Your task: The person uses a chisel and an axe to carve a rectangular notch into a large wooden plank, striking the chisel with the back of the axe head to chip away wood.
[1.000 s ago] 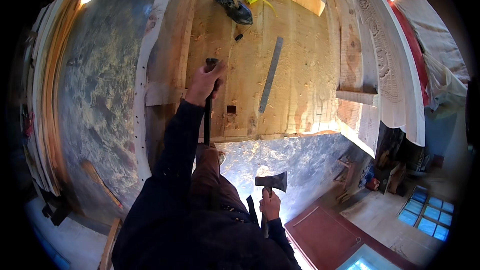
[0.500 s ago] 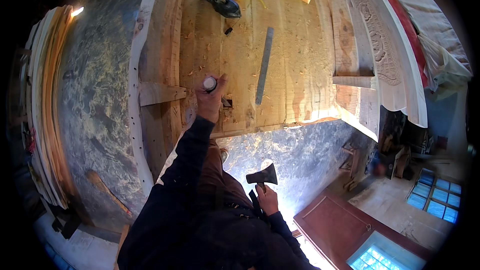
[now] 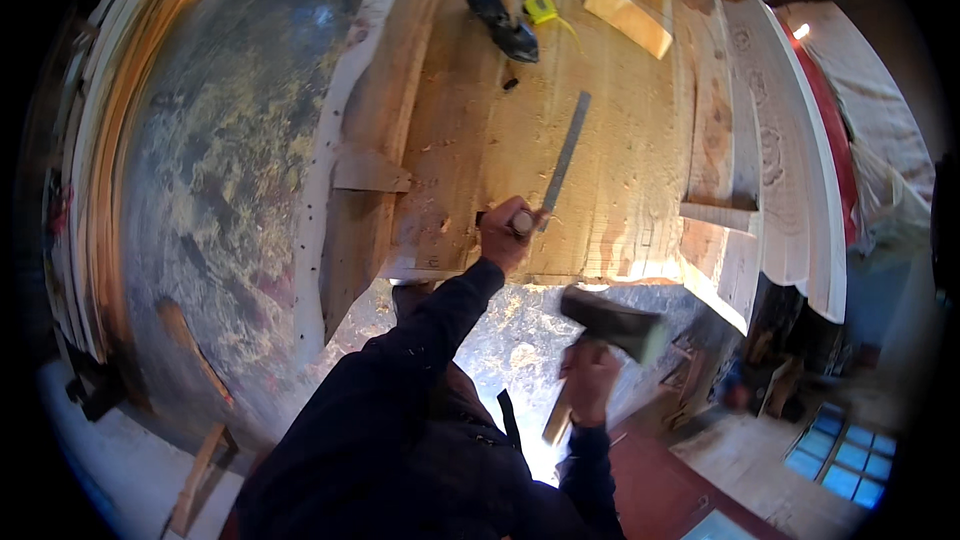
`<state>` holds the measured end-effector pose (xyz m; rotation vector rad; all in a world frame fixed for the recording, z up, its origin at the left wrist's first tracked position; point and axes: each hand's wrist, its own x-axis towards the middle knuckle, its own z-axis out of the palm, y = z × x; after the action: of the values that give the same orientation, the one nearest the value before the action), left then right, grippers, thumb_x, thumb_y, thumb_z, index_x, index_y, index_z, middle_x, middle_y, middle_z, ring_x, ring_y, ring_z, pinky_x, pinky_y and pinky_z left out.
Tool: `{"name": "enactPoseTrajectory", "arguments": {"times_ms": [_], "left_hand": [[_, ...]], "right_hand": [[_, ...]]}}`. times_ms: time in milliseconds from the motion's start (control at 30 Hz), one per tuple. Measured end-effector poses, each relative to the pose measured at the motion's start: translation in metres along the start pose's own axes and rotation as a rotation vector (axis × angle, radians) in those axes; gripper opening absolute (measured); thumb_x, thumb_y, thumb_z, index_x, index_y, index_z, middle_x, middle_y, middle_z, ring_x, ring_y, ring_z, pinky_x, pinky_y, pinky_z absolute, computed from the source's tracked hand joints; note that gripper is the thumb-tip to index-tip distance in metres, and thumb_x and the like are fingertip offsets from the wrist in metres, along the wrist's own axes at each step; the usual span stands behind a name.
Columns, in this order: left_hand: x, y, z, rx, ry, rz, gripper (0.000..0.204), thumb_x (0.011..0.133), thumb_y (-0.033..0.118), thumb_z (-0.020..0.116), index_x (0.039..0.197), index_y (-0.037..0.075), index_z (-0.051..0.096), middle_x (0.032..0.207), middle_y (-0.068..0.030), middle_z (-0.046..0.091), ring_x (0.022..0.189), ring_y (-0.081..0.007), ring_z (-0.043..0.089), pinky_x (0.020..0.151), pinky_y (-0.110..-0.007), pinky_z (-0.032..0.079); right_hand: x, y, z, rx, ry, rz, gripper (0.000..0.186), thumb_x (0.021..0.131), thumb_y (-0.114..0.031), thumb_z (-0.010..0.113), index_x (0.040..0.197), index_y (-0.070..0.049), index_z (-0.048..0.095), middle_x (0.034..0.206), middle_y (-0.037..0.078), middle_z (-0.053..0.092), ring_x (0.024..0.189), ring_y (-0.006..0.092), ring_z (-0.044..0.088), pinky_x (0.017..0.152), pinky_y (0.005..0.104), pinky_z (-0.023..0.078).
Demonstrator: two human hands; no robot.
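Observation:
My left hand [image 3: 506, 238] is closed around an upright chisel [image 3: 522, 223]; only the round butt of its handle shows, and the blade is hidden below the fist. This hand is over the near part of a wooden plank panel [image 3: 480, 170], beside a small dark hole [image 3: 480, 219] and the lower end of a grey metal ruler [image 3: 567, 155]. Off the panel's near edge, to the right, my right hand [image 3: 592, 385] grips a hatchet [image 3: 610, 324] by its wooden handle, close under the head. The hatchet is smeared by motion.
At the panel's far end lie a black-headed tool [image 3: 503, 28], a yellow tape measure [image 3: 541, 9] and a wood block [image 3: 628, 15]. Rails line both sides, with a carved board [image 3: 775, 140] at right. Boards [image 3: 120, 160] stand at left; a stick [image 3: 190, 345] lies on the floor.
My left hand has moved right with the chisel, toward the ruler's lower end. My right hand has raised the hatchet up and rightward, nearer the panel. The whole view has shifted.

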<state>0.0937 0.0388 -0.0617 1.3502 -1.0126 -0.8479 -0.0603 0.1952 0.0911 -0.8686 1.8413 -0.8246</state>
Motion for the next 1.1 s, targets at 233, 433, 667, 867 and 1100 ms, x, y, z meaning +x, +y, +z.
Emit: {"name": "enactPoseTrajectory", "arguments": {"times_ms": [233, 433, 667, 867, 1100], "left_hand": [[-0.007, -0.005, 0.004, -0.098, 0.003, -0.003, 0.038, 0.084, 0.02, 0.085, 0.071, 0.007, 0.053, 0.061, -0.0071, 0.048, 0.057, -0.0148, 0.042, 0.051, -0.034, 0.037], [0.008, -0.015, -0.003, -0.008, -0.047, 0.094, 0.039, 0.083, 0.026, 0.085, 0.072, 0.006, 0.054, 0.063, -0.0105, 0.049, 0.059, -0.0199, 0.048, 0.054, -0.037, 0.039], [-0.012, -0.006, -0.009, 0.022, -0.184, -0.009, 0.041, 0.079, 0.031, 0.087, 0.074, 0.006, 0.055, 0.068, -0.0137, 0.054, 0.063, -0.029, 0.054, 0.058, -0.04, 0.044], [-0.003, -0.026, -0.013, 0.145, -0.416, 0.199, 0.03, 0.083, 0.024, 0.082, 0.073, 0.008, 0.059, 0.066, -0.0093, 0.056, 0.062, -0.0212, 0.055, 0.06, -0.035, 0.045], [0.049, -0.031, 0.001, 0.044, -0.188, -0.125, 0.036, 0.089, 0.037, 0.079, 0.074, 0.007, 0.066, 0.059, -0.0103, 0.059, 0.052, -0.0184, 0.055, 0.051, -0.037, 0.043]], "right_hand": [[0.037, -0.063, 0.025, 0.292, 0.016, -0.801, 0.044, 0.101, -0.051, 0.059, 0.105, -0.008, 0.064, 0.071, 0.004, 0.056, 0.055, 0.0149, 0.054, 0.049, 0.0266, 0.043], [0.078, -0.006, 0.039, -0.499, -0.075, -0.436, 0.027, 0.101, -0.023, 0.062, 0.1, 0.004, 0.064, 0.061, 0.014, 0.059, 0.05, 0.0346, 0.061, 0.051, 0.0391, 0.05], [0.011, -0.091, 0.058, 0.342, -0.003, -0.442, 0.026, 0.103, -0.022, 0.054, 0.086, -0.003, 0.054, 0.06, 0.006, 0.053, 0.046, 0.0135, 0.051, 0.042, 0.0244, 0.039], [0.077, 0.0, 0.047, -0.558, -0.075, -0.68, 0.024, 0.103, -0.027, 0.06, 0.094, -0.004, 0.063, 0.064, 0.005, 0.059, 0.051, 0.0133, 0.057, 0.044, 0.0311, 0.043], [0.01, 0.119, 0.009, -0.251, -0.09, -0.011, 0.038, 0.106, -0.036, 0.054, 0.082, -0.007, 0.053, 0.058, 0.002, 0.051, 0.042, 0.0111, 0.049, 0.036, 0.0284, 0.038]]}}
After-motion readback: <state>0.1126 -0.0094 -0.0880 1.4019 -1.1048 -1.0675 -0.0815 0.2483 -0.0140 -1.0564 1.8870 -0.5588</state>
